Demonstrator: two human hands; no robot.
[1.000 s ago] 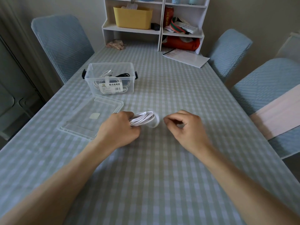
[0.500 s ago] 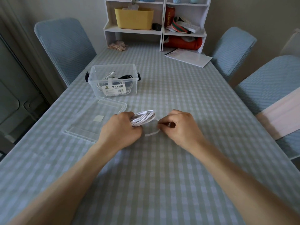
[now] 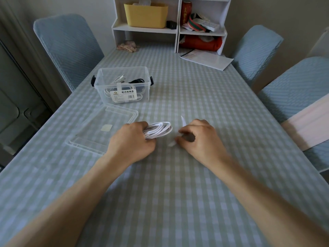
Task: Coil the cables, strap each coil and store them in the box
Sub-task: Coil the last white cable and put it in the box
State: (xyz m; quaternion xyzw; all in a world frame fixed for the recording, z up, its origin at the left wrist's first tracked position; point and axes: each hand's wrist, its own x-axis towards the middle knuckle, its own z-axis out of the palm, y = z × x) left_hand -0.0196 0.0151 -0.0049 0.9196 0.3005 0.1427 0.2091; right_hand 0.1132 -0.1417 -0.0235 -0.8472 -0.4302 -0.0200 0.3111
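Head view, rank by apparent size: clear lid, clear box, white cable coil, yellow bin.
1. clear lid, though nearness flatters it
2. clear box
3. yellow bin, farther away, so close to the box
4. white cable coil

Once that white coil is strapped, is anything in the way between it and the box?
Nothing visible blocks it. The box stands open beyond the coil; its lid lies flat on the table, left of the direct path. The left hand grips the coil.
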